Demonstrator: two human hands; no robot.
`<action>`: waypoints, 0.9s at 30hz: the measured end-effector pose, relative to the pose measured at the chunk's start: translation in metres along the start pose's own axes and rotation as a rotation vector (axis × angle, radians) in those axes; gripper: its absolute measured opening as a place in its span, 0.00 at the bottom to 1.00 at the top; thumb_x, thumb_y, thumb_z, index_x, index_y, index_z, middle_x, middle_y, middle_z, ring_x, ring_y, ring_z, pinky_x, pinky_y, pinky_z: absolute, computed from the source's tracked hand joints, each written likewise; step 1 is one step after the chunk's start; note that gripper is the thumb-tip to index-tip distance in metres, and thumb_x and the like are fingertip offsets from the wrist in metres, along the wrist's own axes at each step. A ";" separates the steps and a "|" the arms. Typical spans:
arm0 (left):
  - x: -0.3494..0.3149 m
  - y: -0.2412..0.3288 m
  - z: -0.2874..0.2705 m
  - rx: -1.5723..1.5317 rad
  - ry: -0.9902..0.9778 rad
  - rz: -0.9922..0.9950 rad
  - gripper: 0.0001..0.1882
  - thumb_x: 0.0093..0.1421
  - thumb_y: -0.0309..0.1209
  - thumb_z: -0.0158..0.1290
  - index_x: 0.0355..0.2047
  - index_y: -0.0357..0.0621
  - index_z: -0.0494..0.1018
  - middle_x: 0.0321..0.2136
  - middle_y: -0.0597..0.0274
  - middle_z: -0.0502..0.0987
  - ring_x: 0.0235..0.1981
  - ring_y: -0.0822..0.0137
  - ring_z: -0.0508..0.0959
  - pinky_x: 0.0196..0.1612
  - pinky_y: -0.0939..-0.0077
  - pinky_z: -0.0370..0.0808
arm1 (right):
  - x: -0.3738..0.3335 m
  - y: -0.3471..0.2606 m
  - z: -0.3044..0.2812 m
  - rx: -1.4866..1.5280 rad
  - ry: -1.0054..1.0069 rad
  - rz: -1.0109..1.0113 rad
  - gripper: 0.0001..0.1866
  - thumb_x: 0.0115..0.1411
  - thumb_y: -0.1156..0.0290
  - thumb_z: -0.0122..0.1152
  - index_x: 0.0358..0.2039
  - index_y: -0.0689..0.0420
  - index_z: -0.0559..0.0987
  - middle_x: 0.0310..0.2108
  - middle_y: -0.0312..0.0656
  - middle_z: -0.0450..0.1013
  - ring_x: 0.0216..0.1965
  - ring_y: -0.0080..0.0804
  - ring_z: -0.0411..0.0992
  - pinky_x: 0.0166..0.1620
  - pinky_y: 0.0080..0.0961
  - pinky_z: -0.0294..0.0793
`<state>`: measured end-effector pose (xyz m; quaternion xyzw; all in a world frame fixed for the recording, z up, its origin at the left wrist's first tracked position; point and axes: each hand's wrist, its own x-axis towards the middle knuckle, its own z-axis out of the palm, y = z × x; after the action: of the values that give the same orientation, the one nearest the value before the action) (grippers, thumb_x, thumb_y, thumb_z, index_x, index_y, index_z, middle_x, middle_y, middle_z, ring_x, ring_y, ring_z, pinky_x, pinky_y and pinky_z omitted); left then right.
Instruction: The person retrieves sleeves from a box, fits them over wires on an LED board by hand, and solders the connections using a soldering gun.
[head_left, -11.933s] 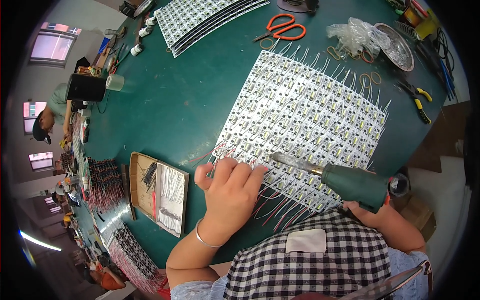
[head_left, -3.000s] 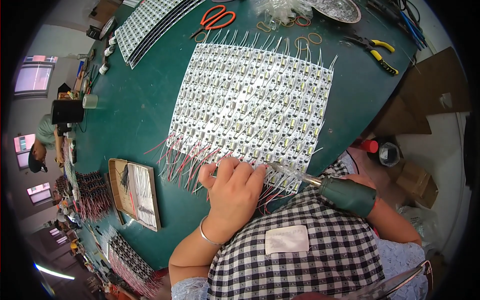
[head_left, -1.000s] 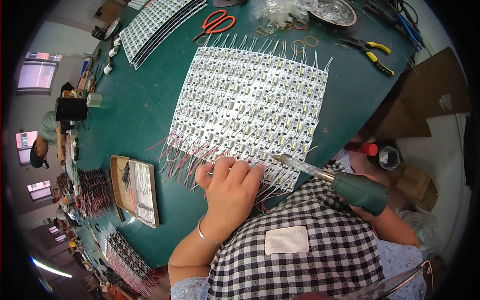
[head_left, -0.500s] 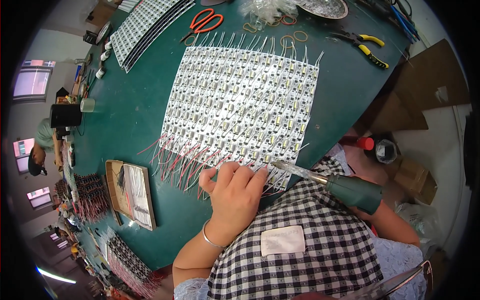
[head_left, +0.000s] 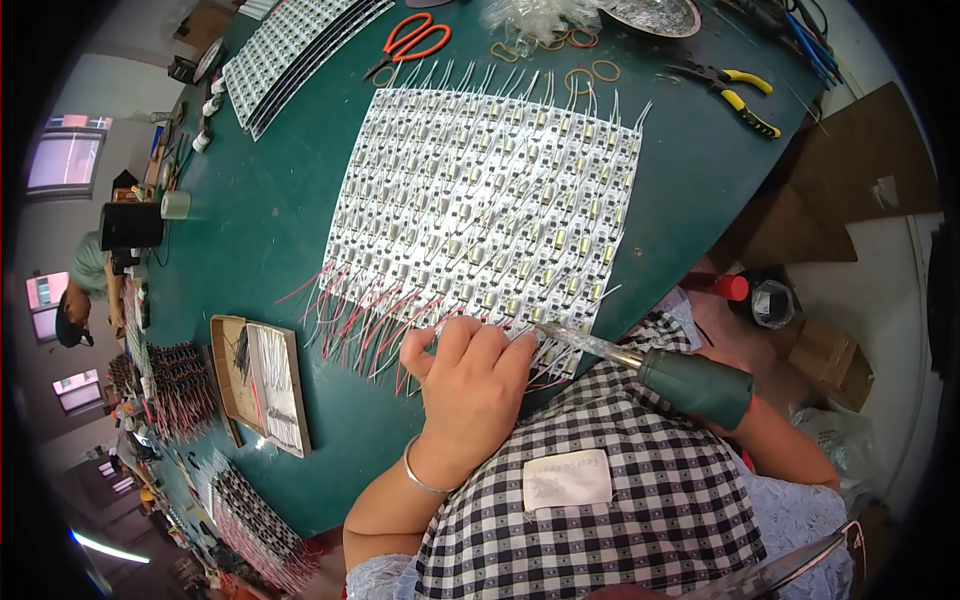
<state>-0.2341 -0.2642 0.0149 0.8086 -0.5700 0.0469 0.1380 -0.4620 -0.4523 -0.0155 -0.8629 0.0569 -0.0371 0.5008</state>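
A white panel of LED circuit boards (head_left: 470, 205) lies on the green table, with white wires along its far edge and red and white wires (head_left: 352, 335) along its near edge. My left hand (head_left: 472, 372) is closed at that near edge, fingers curled down among the wires. What its fingertips pinch is hidden. My right hand (head_left: 724, 362) grips a soldering iron (head_left: 697, 388) with a green wrapped handle, which covers most of that hand. The iron's tip points left and meets the panel's near edge beside my left fingers.
Orange-handled scissors (head_left: 415, 40), rubber bands (head_left: 579, 80) and yellow-handled pliers (head_left: 738, 90) lie beyond the panel. A stack of panels (head_left: 290, 50) is at far left. A cardboard box of wires (head_left: 262, 385) sits left of my left hand. Another person (head_left: 88, 285) works at far left.
The soldering iron and my right hand have shifted slightly left, bringing the tip closer to my left fingers. My left hand stays nearly in place.
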 end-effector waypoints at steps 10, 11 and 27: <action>0.001 0.001 -0.002 0.003 -0.023 -0.003 0.07 0.47 0.30 0.53 0.28 0.55 0.76 0.22 0.74 0.68 0.34 0.71 0.70 0.45 0.63 0.53 | -0.017 0.007 0.007 0.817 0.094 0.217 0.25 0.56 0.71 0.57 0.52 0.70 0.64 0.46 0.51 0.71 0.43 0.38 0.75 0.47 0.27 0.74; 0.001 0.002 -0.002 0.009 -0.022 -0.005 0.07 0.47 0.29 0.53 0.29 0.55 0.76 0.22 0.74 0.68 0.34 0.71 0.70 0.45 0.63 0.53 | -0.019 0.009 0.006 0.711 0.083 0.185 0.26 0.55 0.71 0.58 0.52 0.70 0.64 0.46 0.50 0.71 0.44 0.37 0.74 0.48 0.27 0.74; -0.002 0.013 0.006 -0.009 0.097 0.027 0.12 0.41 0.28 0.59 0.28 0.58 0.77 0.21 0.78 0.70 0.32 0.71 0.69 0.41 0.65 0.53 | -0.040 0.007 -0.004 1.243 0.126 0.391 0.26 0.51 0.64 0.60 0.49 0.66 0.70 0.43 0.46 0.73 0.43 0.34 0.74 0.48 0.28 0.72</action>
<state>-0.2480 -0.2679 0.0109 0.7971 -0.5736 0.0856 0.1684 -0.5023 -0.4538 -0.0198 -0.3825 0.2100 -0.0216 0.8995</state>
